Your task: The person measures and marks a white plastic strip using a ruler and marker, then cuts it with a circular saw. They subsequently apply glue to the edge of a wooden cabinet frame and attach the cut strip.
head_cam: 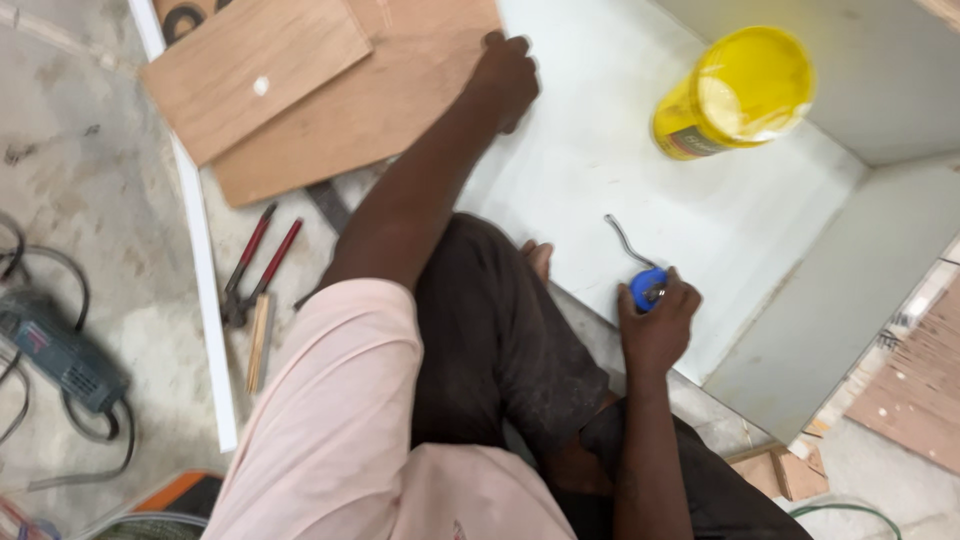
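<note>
Beside the yellow tub (738, 92), hands grip tape measure (647, 288) and plywood (372, 105).

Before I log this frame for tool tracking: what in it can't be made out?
Head view only:
- blue tool: the right hand covers most of it; its kind is unclear.
- left hand: its fingertips are blurred at the plywood sheet edge, so grip is uncertain.
- yellow container: seen from above; its contents are unreadable.
- power tool: cut off by the left edge.

Carpentry workshop, plywood sheets (262, 75), pliers (255, 265), power tool (60, 355)
</note>
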